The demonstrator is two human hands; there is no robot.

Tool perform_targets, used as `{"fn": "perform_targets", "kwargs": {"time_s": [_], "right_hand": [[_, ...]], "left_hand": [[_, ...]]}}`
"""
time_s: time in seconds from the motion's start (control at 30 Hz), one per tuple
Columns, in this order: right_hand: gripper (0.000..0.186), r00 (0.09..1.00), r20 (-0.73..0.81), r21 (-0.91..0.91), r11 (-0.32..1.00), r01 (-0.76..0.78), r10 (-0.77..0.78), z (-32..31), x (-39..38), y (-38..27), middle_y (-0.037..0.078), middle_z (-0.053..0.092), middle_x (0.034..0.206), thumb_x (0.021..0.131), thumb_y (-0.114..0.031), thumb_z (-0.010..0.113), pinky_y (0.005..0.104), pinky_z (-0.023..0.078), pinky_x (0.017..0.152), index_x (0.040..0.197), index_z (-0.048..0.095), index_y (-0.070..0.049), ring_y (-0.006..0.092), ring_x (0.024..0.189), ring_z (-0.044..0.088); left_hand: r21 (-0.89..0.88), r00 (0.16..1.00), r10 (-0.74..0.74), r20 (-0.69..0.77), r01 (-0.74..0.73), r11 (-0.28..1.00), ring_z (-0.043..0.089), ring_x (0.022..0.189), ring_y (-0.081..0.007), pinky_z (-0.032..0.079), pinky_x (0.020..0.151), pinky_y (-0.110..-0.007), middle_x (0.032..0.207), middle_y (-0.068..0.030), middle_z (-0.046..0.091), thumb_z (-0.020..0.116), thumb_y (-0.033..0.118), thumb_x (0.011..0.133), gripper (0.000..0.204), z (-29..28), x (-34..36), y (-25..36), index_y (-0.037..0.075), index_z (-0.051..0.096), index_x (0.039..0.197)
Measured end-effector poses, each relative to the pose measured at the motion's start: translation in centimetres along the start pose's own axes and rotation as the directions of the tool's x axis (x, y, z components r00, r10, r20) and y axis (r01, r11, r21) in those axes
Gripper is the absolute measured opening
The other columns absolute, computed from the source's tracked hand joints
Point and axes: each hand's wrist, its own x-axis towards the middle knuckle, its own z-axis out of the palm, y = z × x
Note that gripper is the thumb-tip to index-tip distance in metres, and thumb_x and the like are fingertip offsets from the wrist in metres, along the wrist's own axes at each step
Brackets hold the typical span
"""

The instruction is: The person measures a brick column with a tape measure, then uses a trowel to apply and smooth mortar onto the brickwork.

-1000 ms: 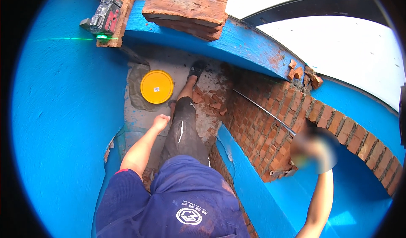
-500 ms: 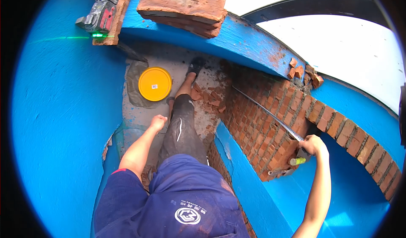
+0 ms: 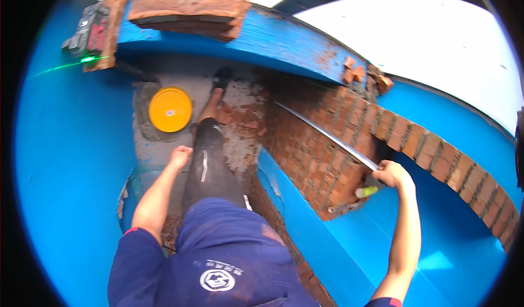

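Note:
My right hand (image 3: 392, 174) is closed on a long metal measuring tape (image 3: 327, 134), which runs diagonally along the brick wall (image 3: 322, 159) toward its far end. A small yellow-green cylindrical object (image 3: 366, 191) lies just below that hand. My left hand (image 3: 180, 155) is closed in a fist beside my dark-clad leg (image 3: 207, 165); I cannot make out whether it holds anything. Beyond it a round yellow lid (image 3: 170, 113), apparently on a bucket, stands on the dusty floor (image 3: 147, 154).
Stacked bricks (image 3: 185, 4) and a laser level (image 3: 90, 28) on a brick top the blue ledge (image 3: 262, 45). Broken bricks (image 3: 357, 73) sit at its right end; rubble (image 3: 245, 121) lies by my foot. A blue wall (image 3: 65, 159) bounds the left, a brick arch (image 3: 447, 162) the right.
My view has shifted, so the surroundings appear further left and slightly blurred. My right hand still grips the tape; my left fist remains beside my leg.

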Motion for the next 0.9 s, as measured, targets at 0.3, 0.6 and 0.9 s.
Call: {"fn": "perform_targets", "kwargs": {"time_s": [0.3, 0.6, 0.9], "right_hand": [[0.042, 0.990, -0.016, 0.070, 0.988, -0.136, 0.137, -2.3, -5.1, 3.9, 0.013, 0.063, 0.081, 0.059, -0.032, 0.063, 0.0325, 0.047, 0.071, 0.092, 0.061, -0.007, 0.0233, 0.075, 0.061], [0.037, 0.986, -0.077, -0.003, 0.988, -0.152, 0.151, -2.4, -6.3, 2.8, 0.013, 0.062, 0.080, 0.060, -0.030, 0.062, 0.0331, 0.048, 0.068, 0.089, 0.059, -0.007, 0.0233, 0.073, 0.061], [0.033, 0.994, -0.096, 0.031, 0.998, -0.052, 0.055, -1.6, -6.2, 1.6, 0.013, 0.061, 0.074, 0.060, -0.029, 0.064, 0.0342, 0.048, 0.066, 0.084, 0.060, -0.007, 0.0253, 0.071, 0.061]], "left_hand": [[0.027, 0.995, -0.090, 0.051, 0.089, 0.996, 0.047, 0.055, -0.0103, 0.042, 0.054, -0.026, 0.063, -0.0004, 0.053, 0.059, 0.020, 0.083, 0.018, -0.9, 0.5, -0.5, 0.006, 0.054, 0.072], [-0.005, 0.996, -0.040, 0.075, 0.040, 0.999, 0.045, 0.053, -0.0099, 0.038, 0.051, -0.025, 0.060, 0.0001, 0.052, 0.058, 0.019, 0.083, 0.019, 0.2, -0.2, 1.3, 0.006, 0.054, 0.071], [0.032, 0.999, -0.027, 0.041, 0.025, 0.999, 0.046, 0.052, -0.0105, 0.039, 0.052, -0.027, 0.058, -0.0007, 0.052, 0.059, 0.017, 0.082, 0.019, -0.3, -0.7, 1.2, 0.006, 0.055, 0.068]]}}
